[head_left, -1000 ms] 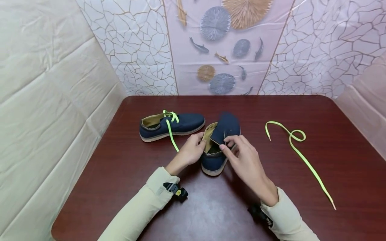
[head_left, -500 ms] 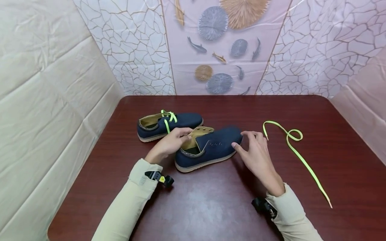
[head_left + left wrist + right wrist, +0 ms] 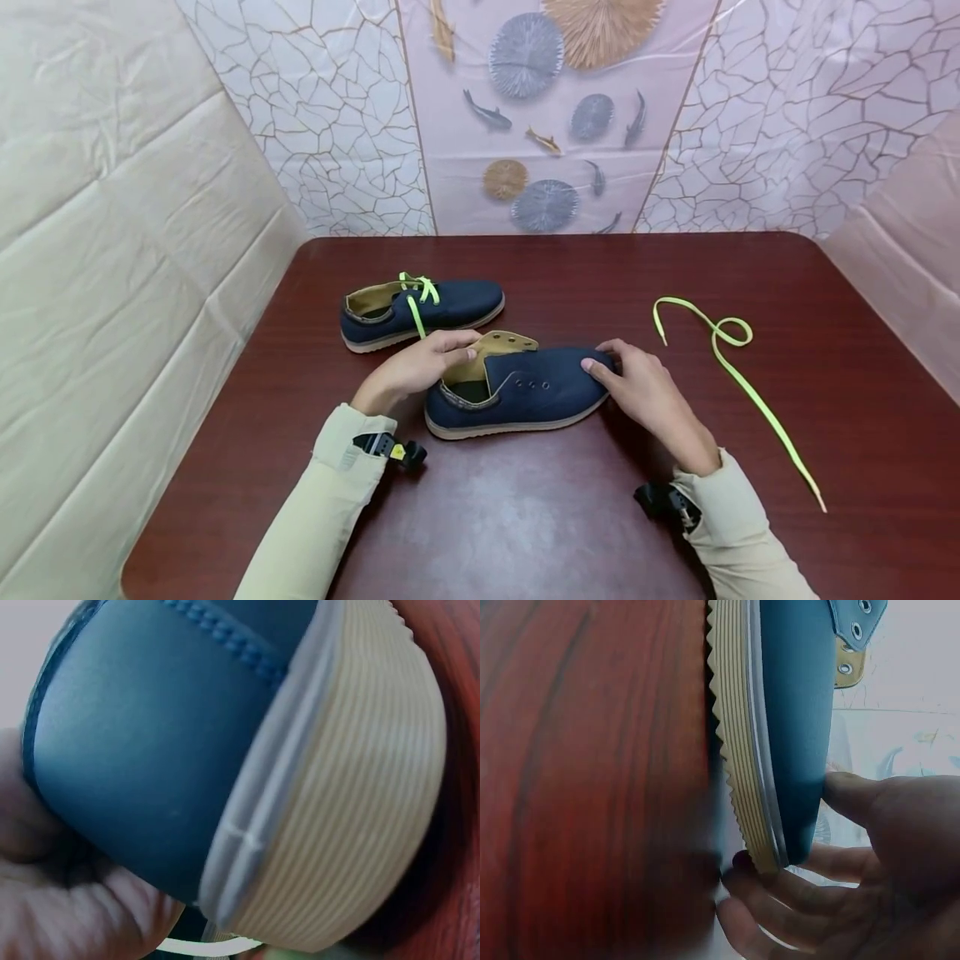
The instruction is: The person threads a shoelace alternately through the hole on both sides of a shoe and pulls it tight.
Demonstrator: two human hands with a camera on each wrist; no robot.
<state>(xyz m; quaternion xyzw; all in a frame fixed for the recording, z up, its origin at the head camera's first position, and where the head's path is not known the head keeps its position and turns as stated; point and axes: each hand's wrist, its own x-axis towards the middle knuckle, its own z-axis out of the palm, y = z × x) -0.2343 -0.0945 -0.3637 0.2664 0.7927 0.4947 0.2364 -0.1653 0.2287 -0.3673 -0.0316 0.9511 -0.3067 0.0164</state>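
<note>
An unlaced navy shoe point(image 3: 558, 387) lies sideways before me, heel to the left and toe to the right. Its tan-lined eyelet flap point(image 3: 504, 340) is folded up on the far side. My left hand point(image 3: 416, 367) grips the collar near the heel, thumb at the opening. In the left wrist view that hand point(image 3: 90, 907) is beside the smooth blue heel point(image 3: 150, 735). My right hand point(image 3: 652, 396) holds the toe, thumb on top. From the right wrist, its fingers point(image 3: 780, 900) curl around the tip by the ribbed tan sole point(image 3: 742, 750).
Behind and left stands a matching navy shoe point(image 3: 472, 302) with a neon yellow-green lace point(image 3: 427, 290) in its eyelets. A loose lace point(image 3: 761, 404) of the same colour lies looped on the right of the dark red table point(image 3: 480, 533). Patterned cloth hangs behind.
The unlaced shoe has turned from toe-away to lying sideways and come down toward me. My right hand has left the tongue area and taken hold of the toe; my left moved slightly left.
</note>
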